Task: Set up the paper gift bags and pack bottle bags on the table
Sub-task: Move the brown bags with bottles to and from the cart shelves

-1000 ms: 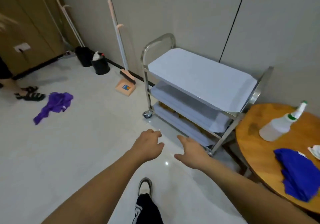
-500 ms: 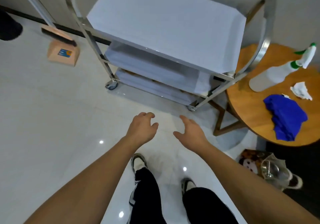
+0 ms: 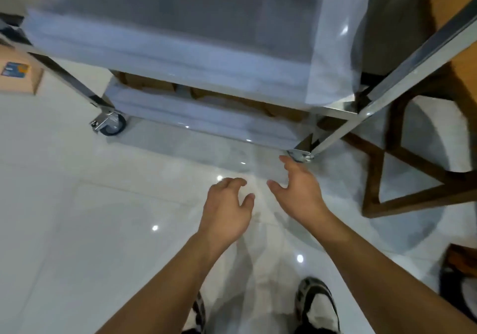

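Note:
Brown paper bags (image 3: 227,96) lie flat on the bottom shelf of a steel trolley (image 3: 335,113) whose shelves are wrapped in pale film. They show only through the gap under the middle shelf. My left hand (image 3: 225,209) hovers over the floor in front of the trolley, fingers loosely curled, holding nothing. My right hand (image 3: 300,191) reaches forward beside it with fingers spread, its fingertips close to the trolley's front right foot. Neither hand touches the bags.
The trolley stands on castors (image 3: 111,123) on a glossy white tiled floor. A round wooden table's dark leg frame (image 3: 387,179) stands at the right. A cardboard-coloured dustpan (image 3: 19,75) lies at the left edge. My shoes (image 3: 317,305) show at the bottom.
I have come close to the trolley and bent low, so the view now looks at its lower shelves. Both hands have reached forward and down toward the bottom shelf.

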The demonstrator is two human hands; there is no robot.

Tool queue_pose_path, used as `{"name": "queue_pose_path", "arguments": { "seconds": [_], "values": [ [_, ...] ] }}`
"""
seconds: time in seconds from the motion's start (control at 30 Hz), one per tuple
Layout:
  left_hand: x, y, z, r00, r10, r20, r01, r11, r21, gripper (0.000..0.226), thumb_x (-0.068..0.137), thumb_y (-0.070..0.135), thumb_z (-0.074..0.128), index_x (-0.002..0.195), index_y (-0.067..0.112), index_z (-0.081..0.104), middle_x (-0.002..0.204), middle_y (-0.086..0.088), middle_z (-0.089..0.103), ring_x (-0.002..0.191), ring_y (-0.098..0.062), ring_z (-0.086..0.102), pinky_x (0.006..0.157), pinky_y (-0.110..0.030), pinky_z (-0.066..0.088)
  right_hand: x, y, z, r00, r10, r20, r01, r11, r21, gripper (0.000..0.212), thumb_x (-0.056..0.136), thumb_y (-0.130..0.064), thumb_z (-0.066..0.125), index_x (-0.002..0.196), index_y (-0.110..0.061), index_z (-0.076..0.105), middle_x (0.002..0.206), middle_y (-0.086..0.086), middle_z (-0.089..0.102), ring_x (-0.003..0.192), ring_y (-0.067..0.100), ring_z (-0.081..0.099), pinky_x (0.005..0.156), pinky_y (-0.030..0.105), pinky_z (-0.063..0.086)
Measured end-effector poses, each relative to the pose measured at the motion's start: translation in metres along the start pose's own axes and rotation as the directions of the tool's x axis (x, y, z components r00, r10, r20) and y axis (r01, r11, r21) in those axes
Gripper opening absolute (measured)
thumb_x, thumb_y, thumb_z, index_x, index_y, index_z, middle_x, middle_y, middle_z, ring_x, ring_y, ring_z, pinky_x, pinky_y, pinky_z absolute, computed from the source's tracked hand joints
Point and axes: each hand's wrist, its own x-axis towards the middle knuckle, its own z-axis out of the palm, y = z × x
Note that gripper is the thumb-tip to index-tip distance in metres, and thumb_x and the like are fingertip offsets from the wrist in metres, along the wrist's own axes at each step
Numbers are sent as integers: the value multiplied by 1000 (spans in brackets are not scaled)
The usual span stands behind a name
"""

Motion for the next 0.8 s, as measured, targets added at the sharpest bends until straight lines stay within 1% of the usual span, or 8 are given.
{"name": "queue_pose_path", "arguments": {
  "seconds": [0.13,0.23,0.3,0.4,0.5,0.6,0.7,0.8],
  "values": [
    [72,-23,63,994,101,-29,-99,993,56,43,99,34,57,140,22,56,144,2,52,135,-18,41,108,-22,30,84,34,44,990,-125,-69,123,992,-29,65,95,-33,64,152,-19,37,143,12,50,130,30,48,101,33,41],
    [131,-34,78,976,192,-100,-175,972,159,41,97,31,59,137,21,59,140,-4,56,131,-25,46,107,-27,34,132,46,66,961,-257,-98,246,962,-119,66,93,-28,64,152,-17,37,142,14,48,126,34,50,97,35,43],
    [161,-36,77,959,239,-149,-208,957,201,37,96,32,60,132,22,62,135,-5,59,125,-26,51,100,-26,38,154,49,69,895,-409,-179,366,902,-230,64,93,-21,64,151,-14,39,145,14,43,126,34,49,99,37,43],
    [193,-32,70,933,276,-230,-229,950,211,35,95,32,61,127,19,65,127,-8,62,118,-28,56,93,-27,42,171,46,61,808,-521,-274,400,828,-394,66,95,-17,60,154,-20,29,154,7,28,125,28,47,96,40,47],
    [209,-22,69,937,233,-259,-208,970,123,36,95,36,61,128,20,62,126,-5,62,116,-25,58,87,-24,42,180,48,60,862,-445,-242,293,828,-478,84,96,-23,62,159,-27,6,162,2,14,132,29,44,99,41,48],
    [206,-12,70,955,119,-273,-152,983,-106,35,96,35,63,128,24,60,129,-2,63,105,-20,59,84,-23,44,180,47,62,915,-364,-176,253,855,-452,91,94,-33,65,158,-28,0,161,2,21,132,32,46,98,43,49],
    [199,-13,71,952,110,-285,-162,973,-166,36,96,33,64,130,24,60,127,-3,63,94,-16,53,80,-23,42,185,43,62,937,-311,-162,221,883,-413,88,90,-37,70,155,-32,10,144,7,45,124,32,51,91,42,49],
    [204,-16,61,943,84,-321,-156,967,-204,39,95,36,65,132,25,59,117,0,62,88,-14,52,80,-25,43,190,37,56,934,-283,-219,179,899,-400,70,89,-41,71,143,-25,30,128,7,54,117,30,51,84,39,45]
  ]
}}
